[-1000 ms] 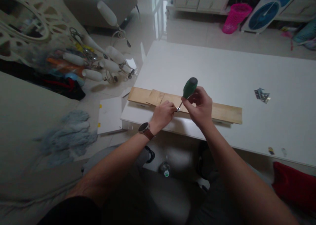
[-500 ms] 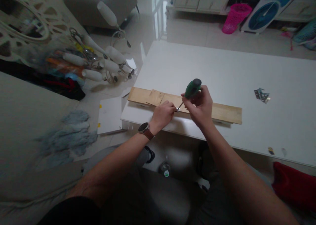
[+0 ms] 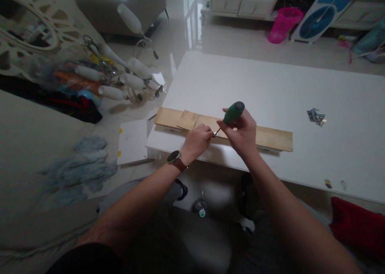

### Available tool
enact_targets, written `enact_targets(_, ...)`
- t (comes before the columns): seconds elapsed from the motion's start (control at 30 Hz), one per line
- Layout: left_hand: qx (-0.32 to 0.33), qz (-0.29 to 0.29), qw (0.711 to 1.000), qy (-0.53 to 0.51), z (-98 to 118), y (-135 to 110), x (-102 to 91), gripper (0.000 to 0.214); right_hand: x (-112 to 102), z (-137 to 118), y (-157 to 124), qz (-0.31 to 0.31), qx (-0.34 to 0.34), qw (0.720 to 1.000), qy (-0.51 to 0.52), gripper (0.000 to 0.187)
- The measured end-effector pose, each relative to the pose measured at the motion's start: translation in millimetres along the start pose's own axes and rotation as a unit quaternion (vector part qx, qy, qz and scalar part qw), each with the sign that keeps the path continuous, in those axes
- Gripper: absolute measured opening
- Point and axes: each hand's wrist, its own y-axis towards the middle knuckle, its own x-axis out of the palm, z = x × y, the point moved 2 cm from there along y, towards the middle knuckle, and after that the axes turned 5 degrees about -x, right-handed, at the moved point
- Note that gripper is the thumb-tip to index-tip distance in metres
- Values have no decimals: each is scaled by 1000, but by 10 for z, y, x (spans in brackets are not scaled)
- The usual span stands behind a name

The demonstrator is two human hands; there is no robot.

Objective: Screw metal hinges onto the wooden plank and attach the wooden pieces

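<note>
A long wooden board lies along the near edge of the white table. My right hand is closed around a green-handled screwdriver, whose thin shaft slants down-left to the board. My left hand, a watch on its wrist, rests on the board with its fingertips pinched at the screwdriver's tip. What those fingers hold is too small to make out. A smaller piece of wood lies on the board's left part.
A few metal hinges lie on the table's right side. On the floor at left are a chandelier with white shades, a white panel and a blue-grey rag. A pink basket stands at the back.
The screwdriver handle has tipped a little to the right and my right hand's fingers have shifted on it. My left hand stays at the tip. The view moved slightly.
</note>
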Motion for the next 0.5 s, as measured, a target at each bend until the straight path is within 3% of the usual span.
enact_targets(0.17, 5, 6, 1000, 1, -7, -2, 9, 24, 14, 16, -23, -6, 30, 999, 24, 27)
enact_targets(0.5, -3, -4, 1000, 3, -15, 2, -4, 22, 38, -40, -32, -38, 26, 995, 87, 34)
